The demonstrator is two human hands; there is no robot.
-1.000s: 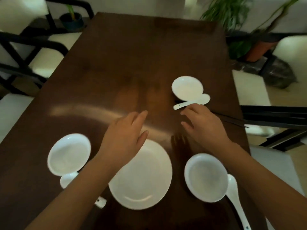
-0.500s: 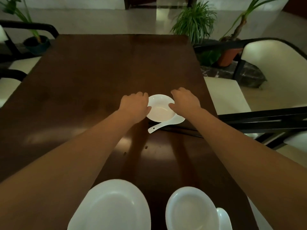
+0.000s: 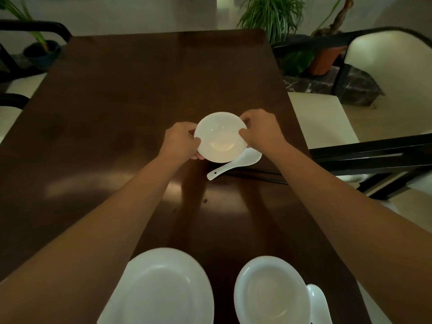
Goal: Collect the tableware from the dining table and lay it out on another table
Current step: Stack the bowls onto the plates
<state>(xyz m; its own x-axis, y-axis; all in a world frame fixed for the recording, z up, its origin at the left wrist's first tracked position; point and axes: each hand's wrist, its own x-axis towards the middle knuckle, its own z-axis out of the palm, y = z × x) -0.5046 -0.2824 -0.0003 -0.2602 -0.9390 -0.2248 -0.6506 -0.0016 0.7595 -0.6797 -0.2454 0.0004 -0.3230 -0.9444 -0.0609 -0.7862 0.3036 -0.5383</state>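
A small white bowl (image 3: 219,137) is held above the dark wooden dining table (image 3: 131,94), tilted slightly toward me. My left hand (image 3: 180,142) grips its left rim and my right hand (image 3: 259,129) grips its right rim. A white soup spoon (image 3: 236,163) lies on the table just below the bowl, with dark chopsticks (image 3: 257,177) beside it. At the near edge sit a large white plate (image 3: 161,288), a second white bowl (image 3: 271,292) and another white spoon (image 3: 319,305).
Black-framed chairs with cream cushions stand at the right (image 3: 385,66) and the left (image 3: 14,90) of the table. Potted plants (image 3: 273,15) stand beyond the far right corner, and another pot (image 3: 41,52) at the far left.
Both hands reached from the near plates to the far small bowl, closed on its rim and lifted it off the table. The view moved forward; the spoon stayed in place.
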